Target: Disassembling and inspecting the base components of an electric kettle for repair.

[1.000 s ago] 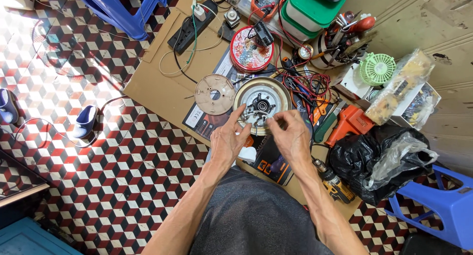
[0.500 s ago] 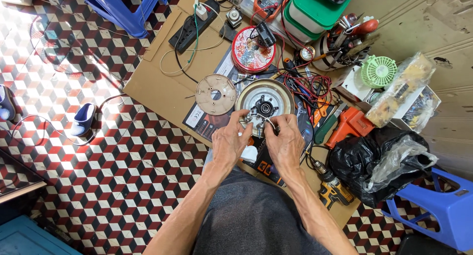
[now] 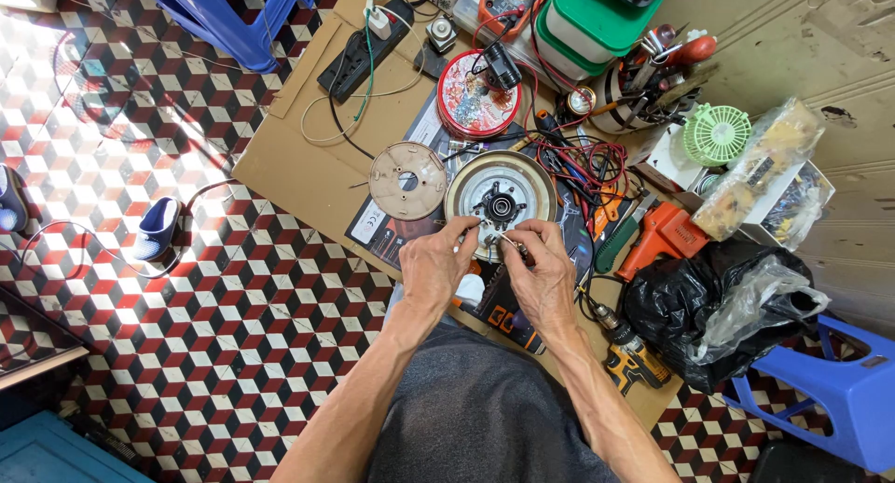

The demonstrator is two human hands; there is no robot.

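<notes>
A round metal motor housing (image 3: 501, 189) with a dark hub lies on a cardboard sheet (image 3: 298, 166) on the tiled floor. My left hand (image 3: 438, 264) and my right hand (image 3: 541, 273) meet at its near rim. The fingertips of both pinch a small thin piece, maybe a wire, right at the rim; it is too small to name. A beige round cover plate (image 3: 407, 180) lies just left of the housing.
Red and black wires (image 3: 583, 161), a red round tin (image 3: 478, 107), a power strip (image 3: 364, 49), an orange tool (image 3: 657, 236), a cordless drill (image 3: 629, 352), a black plastic bag (image 3: 690, 306), a green fan (image 3: 716, 133) and blue stools (image 3: 844, 390) crowd the area.
Both hands have drawn closer together at the housing's near rim. The view has shifted slightly; nothing else moved.
</notes>
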